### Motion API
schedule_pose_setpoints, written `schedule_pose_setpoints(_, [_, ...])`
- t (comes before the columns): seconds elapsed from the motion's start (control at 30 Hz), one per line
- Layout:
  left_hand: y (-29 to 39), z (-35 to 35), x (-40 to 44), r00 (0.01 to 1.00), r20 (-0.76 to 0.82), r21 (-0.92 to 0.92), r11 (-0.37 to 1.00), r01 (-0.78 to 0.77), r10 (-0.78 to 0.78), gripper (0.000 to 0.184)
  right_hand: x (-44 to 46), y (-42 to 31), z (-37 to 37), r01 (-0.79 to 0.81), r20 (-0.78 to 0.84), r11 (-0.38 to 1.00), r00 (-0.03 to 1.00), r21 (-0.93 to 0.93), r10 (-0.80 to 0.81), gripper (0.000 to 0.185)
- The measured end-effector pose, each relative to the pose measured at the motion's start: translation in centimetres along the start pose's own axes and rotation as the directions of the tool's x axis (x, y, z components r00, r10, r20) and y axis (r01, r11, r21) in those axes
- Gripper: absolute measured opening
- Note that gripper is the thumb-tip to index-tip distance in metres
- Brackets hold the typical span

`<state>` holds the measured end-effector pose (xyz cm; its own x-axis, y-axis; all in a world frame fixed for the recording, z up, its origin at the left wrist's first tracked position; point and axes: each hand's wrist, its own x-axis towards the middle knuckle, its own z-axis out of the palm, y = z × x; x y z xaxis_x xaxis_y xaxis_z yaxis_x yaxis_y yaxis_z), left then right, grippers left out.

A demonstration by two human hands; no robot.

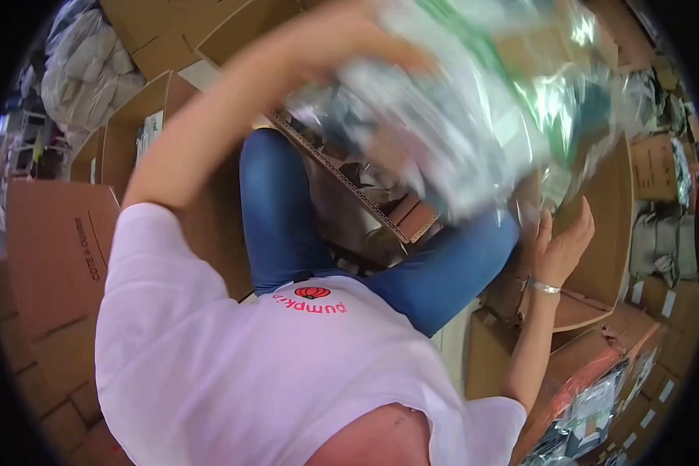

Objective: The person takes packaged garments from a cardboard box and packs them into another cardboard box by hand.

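Observation:
A large bundle of clear plastic bags, with pale and dark contents and a green stripe, fills the upper right, blurred by motion. My left hand is at its upper left side and holds it raised; the fingertips are smeared. Just below the bundle's lower right end is my right hand, empty, with thumb and fingers apart and a bracelet on the wrist. Between my knees stands an open cardboard box with some plastic-wrapped items inside, partly hidden by the bundle.
Open cardboard boxes stand at the left and right. Stuffed clear bags are at the upper left. Plastic-wrapped packs lie in a box at the lower right. Wrapped grey stacks are at the far right.

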<state>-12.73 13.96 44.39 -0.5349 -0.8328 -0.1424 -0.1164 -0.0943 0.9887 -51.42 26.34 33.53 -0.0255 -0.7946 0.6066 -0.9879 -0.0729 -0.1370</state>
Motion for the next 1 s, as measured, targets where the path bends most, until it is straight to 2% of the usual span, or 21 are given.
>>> schedule_pose_setpoints(0.03, [-1.2,-6.1,0.0,0.990,-0.128,-0.010,0.998,0.065,-0.065,0.041,-1.1,0.5,0.4,-0.026,0.019,1.000,0.999,-0.005,0.026,0.047])
schedule_pose_setpoints(0.07, [1.3,-8.0,-1.3,0.996,-0.064,0.018,0.998,-0.061,0.062,0.043,-2.3,1.2,1.1,-0.136,0.143,0.990,0.981,0.046,0.128,0.047])
schedule_pose_setpoints(0.1, [2.2,-9.0,-1.6,0.967,-0.200,0.104,0.985,-0.138,0.157,0.036,-2.9,1.9,1.7,-0.249,0.267,0.965,0.939,0.088,0.218,0.047])
schedule_pose_setpoints(0.13, [2.2,-10.1,-1.6,0.938,-0.289,0.210,0.969,-0.131,0.190,0.035,-3.1,2.1,2.2,-0.270,0.284,0.959,0.929,0.088,0.236,0.047])
schedule_pose_setpoints(0.17, [-0.4,-18.0,-1.4,0.962,-0.273,0.359,0.924,0.130,-0.029,0.044,-3.3,2.3,2.7,-0.388,0.451,0.917,0.837,0.088,0.311,0.047])
schedule_pose_setpoints(0.2, [-1.9,-18.9,-0.9,0.962,-0.266,0.359,0.921,0.152,-0.055,0.044,-3.0,2.4,3.1,-0.498,0.607,0.865,0.707,0.063,0.363,0.046])
schedule_pose_setpoints(0.23, [-3.4,-19.3,-0.8,0.950,-0.266,0.360,0.897,0.257,-0.165,0.039,-3.1,2.5,3.3,-0.437,0.549,0.893,0.774,0.103,0.315,0.043])
schedule_pose_setpoints(0.33, [-11.2,-22.1,1.1,0.842,-0.203,0.305,0.785,0.540,-0.500,0.039,-2.1,1.8,4.0,-0.422,0.535,0.907,0.767,0.006,0.354,0.037])
schedule_pose_setpoints(0.4, [-16.5,-24.0,3.5,0.786,-0.058,0.306,0.739,0.600,-0.615,0.040,-1.2,1.3,4.5,-0.455,0.542,0.890,0.742,-0.024,0.394,0.032])
schedule_pose_setpoints(0.47, [-21.7,-25.6,5.4,0.668,-0.004,0.149,0.660,0.736,-0.744,0.042,-1.3,0.8,4.5,-0.490,0.534,0.872,0.738,0.004,0.412,0.030])
schedule_pose_setpoints(0.53, [-25.2,-25.7,7.5,0.604,0.162,-0.044,0.605,0.795,-0.781,0.044,-1.5,0.9,4.6,-0.509,0.544,0.860,0.710,-0.043,0.448,0.029])
schedule_pose_setpoints(0.6, [-30.2,-27.6,7.8,0.511,0.233,-0.094,0.504,0.859,-0.827,0.042,-1.3,-0.8,3.0,-0.531,0.523,0.846,0.707,-0.053,0.477,0.029])
schedule_pose_setpoints(0.67, [-35.3,-26.7,8.4,0.620,0.211,-0.269,0.565,0.780,-0.755,0.049,-0.7,-1.6,3.2,-0.580,0.535,0.803,0.638,-0.139,0.554,0.028])
schedule_pose_setpoints(0.73, [-40.8,-26.5,9.7,0.611,0.064,-0.067,0.608,0.791,-0.789,0.048,-0.9,-0.5,4.0,-0.541,0.515,0.835,0.689,-0.104,0.510,0.027])
schedule_pose_setpoints(0.77, [-43.3,-26.1,10.2,0.570,-0.082,0.275,0.531,0.801,-0.818,0.047,-1.0,-0.4,4.1,-0.567,0.512,0.818,0.675,-0.101,0.531,0.025])
schedule_pose_setpoints(0.8, [-45.7,-25.6,10.8,0.525,-0.252,0.648,0.261,0.716,-0.813,0.047,-1.1,0.0,4.2,-0.560,0.529,0.821,0.665,-0.115,0.528,0.025])
schedule_pose_setpoints(0.83, [-47.1,-24.6,11.0,0.500,-0.376,0.808,-0.012,0.590,-0.780,0.047,-1.2,0.2,4.2,-0.563,0.533,0.815,0.652,-0.136,0.539,0.024])
schedule_pose_setpoints(0.87, [-48.1,-23.8,10.7,0.510,-0.465,0.825,-0.145,0.546,-0.724,0.048,-1.2,0.2,4.2,-0.567,0.532,0.810,0.644,-0.151,0.550,0.024])
schedule_pose_setpoints(0.93, [-49.3,-23.2,9.1,0.654,-0.475,0.823,-0.034,0.568,-0.589,0.076,-1.0,-0.4,4.6,-0.564,0.516,0.818,0.670,-0.114,0.534,0.022])
schedule_pose_setpoints(0.97, [-44.6,-20.4,9.2,0.692,-0.527,0.715,0.183,0.674,-0.493,0.092,-0.9,-0.5,4.5,-0.550,0.516,0.826,0.675,-0.126,0.528,0.022])
schedule_pose_setpoints(1.0, [-42.6,-19.3,9.6,0.693,-0.514,0.720,0.186,0.669,-0.505,0.092,-1.0,-0.6,4.3,-0.536,0.512,0.832,0.679,-0.143,0.526,0.022])
